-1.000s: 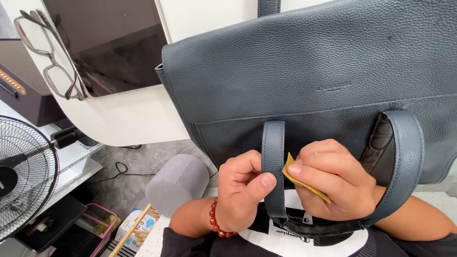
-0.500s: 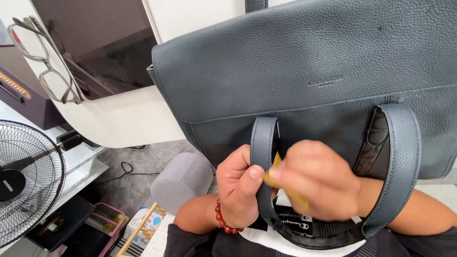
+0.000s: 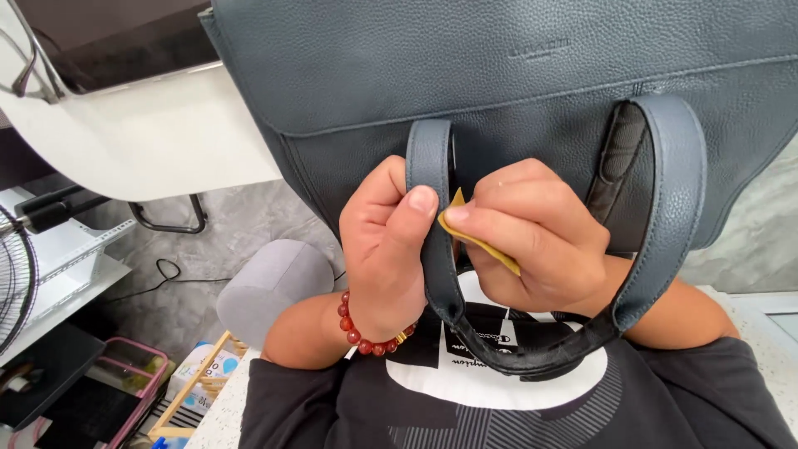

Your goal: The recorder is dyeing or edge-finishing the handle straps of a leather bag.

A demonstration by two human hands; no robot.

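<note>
both hands curl inward: left hand (image 3: 384, 249) grasps bag strap (image 3: 432, 208), right hand (image 3: 532, 237) pinches tan cloth (image 3: 482, 244).

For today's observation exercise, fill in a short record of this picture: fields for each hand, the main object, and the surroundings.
Left hand: pinches the bag's handle strap, thumb on front; red bead bracelet on the wrist
Right hand: holds a small tan folded piece against the strap's edge
Main object: dark blue grained leather bag, handle hanging toward the person
Surroundings: white table, grey stool, fan at left
</note>
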